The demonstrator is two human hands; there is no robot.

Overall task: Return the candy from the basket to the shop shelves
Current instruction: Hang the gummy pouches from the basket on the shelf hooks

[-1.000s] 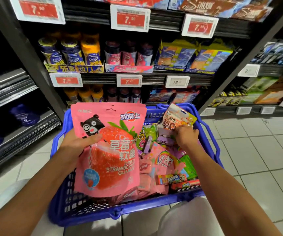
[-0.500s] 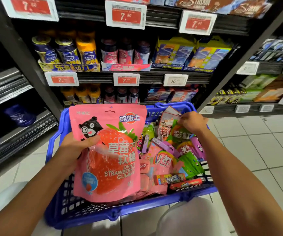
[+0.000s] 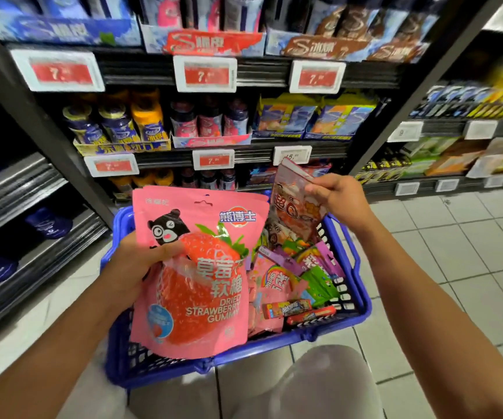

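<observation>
We see a blue basket (image 3: 354,258) on the tiled floor (image 3: 461,267) before dark shop shelves (image 3: 262,72). The left hand (image 3: 135,264) has its grip closed on a pink strawberry gummy bag (image 3: 195,273), thumb across the bag's front, holding it upright over the basket's left half. The right hand (image 3: 339,201) pinches the upper right edge of a second candy packet (image 3: 295,207), raised above the basket's far right corner; its print is blurred, and the hand seems to hold more than one packet. Loose candy packets (image 3: 298,285) lie in the basket's right half, with two small candy rolls (image 3: 301,311) near its front rim. Price tags (image 3: 204,74) line the shelf edges.
</observation>
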